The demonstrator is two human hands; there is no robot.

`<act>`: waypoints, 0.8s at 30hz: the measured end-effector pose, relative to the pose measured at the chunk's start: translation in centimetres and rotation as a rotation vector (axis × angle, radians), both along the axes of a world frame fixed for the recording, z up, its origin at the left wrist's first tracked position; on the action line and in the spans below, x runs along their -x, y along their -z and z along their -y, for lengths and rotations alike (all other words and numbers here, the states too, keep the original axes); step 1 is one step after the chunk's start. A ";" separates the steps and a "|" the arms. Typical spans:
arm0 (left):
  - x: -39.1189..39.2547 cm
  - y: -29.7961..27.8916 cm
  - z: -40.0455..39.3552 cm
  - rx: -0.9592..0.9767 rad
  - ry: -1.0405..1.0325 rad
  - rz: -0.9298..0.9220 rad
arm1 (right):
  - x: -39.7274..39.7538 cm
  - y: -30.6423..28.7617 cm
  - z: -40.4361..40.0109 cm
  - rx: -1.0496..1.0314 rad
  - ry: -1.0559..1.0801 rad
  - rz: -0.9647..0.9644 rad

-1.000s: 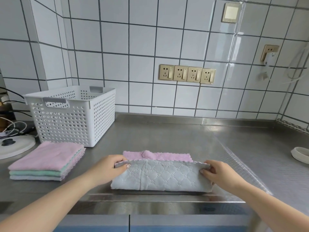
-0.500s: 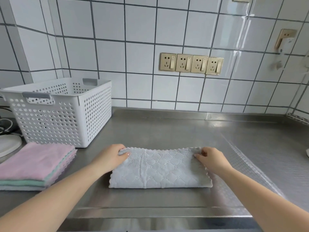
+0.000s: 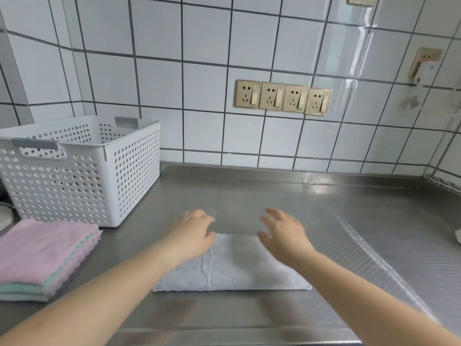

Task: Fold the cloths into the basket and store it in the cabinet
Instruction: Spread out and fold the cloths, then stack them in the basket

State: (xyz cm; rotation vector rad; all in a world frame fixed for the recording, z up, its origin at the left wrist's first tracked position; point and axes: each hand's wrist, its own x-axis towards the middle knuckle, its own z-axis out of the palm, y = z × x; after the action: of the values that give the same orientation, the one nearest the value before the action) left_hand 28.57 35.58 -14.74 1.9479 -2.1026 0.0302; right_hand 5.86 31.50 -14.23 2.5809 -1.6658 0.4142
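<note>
Head view: folded grey cloth (image 3: pixel 232 267) flat on steel tabletop (image 3: pixel 349 221), near front edge. Left hand (image 3: pixel 190 232) over cloth's left far corner, right hand (image 3: pixel 283 233) over right far part; both grips spread, fingers loose, pinching nothing. White perforated basket (image 3: pixel 82 168) back left. Stack of pink and green cloths (image 3: pixel 42 255) just before basket.

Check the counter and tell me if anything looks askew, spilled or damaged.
Nothing stands out. The grey cloth lies folded flat on the steel counter, the stack of cloths sits tidy beside the upright white basket, and both hands are open.
</note>
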 end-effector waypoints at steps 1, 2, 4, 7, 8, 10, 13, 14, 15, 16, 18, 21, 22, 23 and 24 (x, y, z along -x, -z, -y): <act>1.2 0.4 -0.1 -0.011 0.055 -0.002 | -1.2 0.4 -0.6 -0.027 -0.044 -0.012; 2.3 1.0 -0.3 -0.028 0.095 0.014 | -2.4 1.1 -1.2 -0.068 -0.070 -0.020; 4.0 2.5 -0.8 -0.078 0.127 0.071 | -3.9 2.6 -2.3 -0.136 -0.085 -0.013; 4.5 4.4 -1.5 -0.122 0.072 0.106 | -4.1 4.9 -3.0 -0.163 -0.079 0.004; 4.3 4.8 -1.7 -0.118 0.047 0.105 | -3.7 5.3 -3.1 -0.160 -0.073 -0.011; 3.5 4.9 -2.0 -0.139 0.007 0.109 | -2.7 5.7 -2.9 -0.162 -0.051 -0.046; 1.7 4.6 -2.0 -0.211 -0.054 0.106 | -0.4 5.6 -2.5 -0.194 0.003 -0.087; 1.0 4.6 -2.1 -0.218 -0.072 0.104 | 0.6 5.5 -2.4 -0.202 0.026 -0.090; 0.2 4.6 -2.1 -0.218 -0.088 0.101 | 1.6 5.4 -2.3 -0.212 0.051 -0.088; -0.4 4.6 -2.3 -0.218 -0.101 0.094 | 2.6 5.4 -2.2 -0.222 0.075 -0.082; -1.3 4.8 -2.5 -0.221 -0.123 0.068 | 4.0 5.5 -2.2 -0.236 0.108 -0.078; -1.1 4.4 -2.8 -0.222 -0.139 0.061 | 4.2 5.2 -2.2 -0.250 0.136 -0.123; -0.7 4.0 -3.0 -0.195 -0.122 0.073 | 3.8 4.8 -2.1 -0.237 0.138 -0.156; -0.1 3.5 -3.3 -0.142 -0.080 0.085 | 3.4 4.4 -2.0 -0.212 0.126 -0.183; 0.7 3.1 -3.6 -0.063 -0.006 0.082 | 2.8 3.9 -1.8 -0.178 0.097 -0.189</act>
State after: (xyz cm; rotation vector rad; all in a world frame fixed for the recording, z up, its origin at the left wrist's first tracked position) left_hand 27.91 39.22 -17.80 2.0218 -2.1736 0.0465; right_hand 3.04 33.35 -18.12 2.5475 -1.8248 0.0166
